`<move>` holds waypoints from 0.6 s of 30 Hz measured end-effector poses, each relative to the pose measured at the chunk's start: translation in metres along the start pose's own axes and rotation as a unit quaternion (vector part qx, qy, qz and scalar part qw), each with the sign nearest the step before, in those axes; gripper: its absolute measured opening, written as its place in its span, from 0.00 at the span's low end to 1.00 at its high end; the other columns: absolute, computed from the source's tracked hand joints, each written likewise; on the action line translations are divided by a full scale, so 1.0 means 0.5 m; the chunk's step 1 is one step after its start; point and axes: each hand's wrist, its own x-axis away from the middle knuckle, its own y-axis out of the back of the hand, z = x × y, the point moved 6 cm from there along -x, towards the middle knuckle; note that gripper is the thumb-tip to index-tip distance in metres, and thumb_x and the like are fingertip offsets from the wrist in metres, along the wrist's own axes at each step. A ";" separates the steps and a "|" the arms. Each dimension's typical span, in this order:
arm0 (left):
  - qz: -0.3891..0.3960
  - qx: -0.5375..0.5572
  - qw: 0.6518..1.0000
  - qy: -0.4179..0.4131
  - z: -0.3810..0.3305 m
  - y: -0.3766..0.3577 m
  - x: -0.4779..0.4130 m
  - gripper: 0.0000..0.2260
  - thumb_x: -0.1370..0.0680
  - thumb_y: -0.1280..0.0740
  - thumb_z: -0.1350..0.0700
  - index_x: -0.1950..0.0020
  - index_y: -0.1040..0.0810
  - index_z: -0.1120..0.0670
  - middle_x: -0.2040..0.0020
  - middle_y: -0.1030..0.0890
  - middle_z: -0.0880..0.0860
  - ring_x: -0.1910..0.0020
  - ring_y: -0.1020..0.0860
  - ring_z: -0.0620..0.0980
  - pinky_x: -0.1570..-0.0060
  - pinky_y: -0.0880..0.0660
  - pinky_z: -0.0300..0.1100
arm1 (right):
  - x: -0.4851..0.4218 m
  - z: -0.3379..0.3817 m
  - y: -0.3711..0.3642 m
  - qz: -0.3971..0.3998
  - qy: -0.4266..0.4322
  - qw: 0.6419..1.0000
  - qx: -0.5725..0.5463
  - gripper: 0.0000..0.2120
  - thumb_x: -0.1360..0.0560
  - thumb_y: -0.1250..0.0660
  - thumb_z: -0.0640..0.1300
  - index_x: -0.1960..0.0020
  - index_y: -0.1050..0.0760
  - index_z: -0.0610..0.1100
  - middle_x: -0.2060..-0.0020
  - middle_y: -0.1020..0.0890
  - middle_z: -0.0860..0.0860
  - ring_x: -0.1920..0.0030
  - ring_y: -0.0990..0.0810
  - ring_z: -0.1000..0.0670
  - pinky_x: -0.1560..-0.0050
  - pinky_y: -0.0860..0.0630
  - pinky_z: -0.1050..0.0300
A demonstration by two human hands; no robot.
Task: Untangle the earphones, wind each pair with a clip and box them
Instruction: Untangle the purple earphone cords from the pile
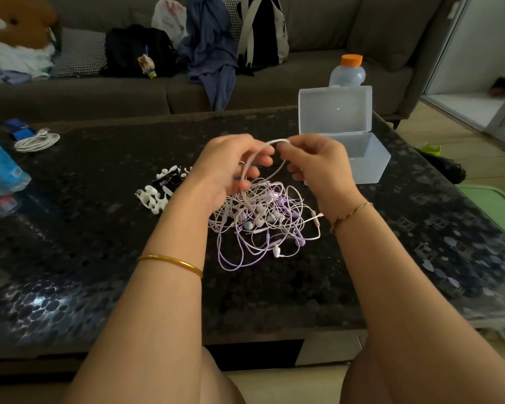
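Earphones (260, 220) sat in one messy white-and-purple knot, left hand (228, 167) and right hand (315, 164) both pinching a raised white cable loop (270, 147).

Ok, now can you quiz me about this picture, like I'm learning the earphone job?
1. True or false: the clear plastic box has its lid shut.
2. Seen from the tangled white and purple earphone pile, the white and black plastic clips lie: A) on the person's left, B) on the person's right, C) inside the box.
3. Fill in: the left hand and right hand both hold one raised loop of ____ cable.

Key: 1 false, the lid stands open. 2 A. 3 white.
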 end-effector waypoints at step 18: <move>-0.146 -0.503 0.849 -0.067 0.060 0.038 -0.050 0.04 0.24 0.31 0.50 0.58 0.23 0.45 0.46 0.23 0.52 0.44 0.26 0.56 0.45 0.25 0.55 | -0.006 -0.022 0.107 -0.062 -0.134 0.987 -0.063 0.09 0.21 0.40 0.41 0.54 0.22 0.42 0.66 0.28 0.49 0.65 0.30 0.52 0.67 0.32 0.61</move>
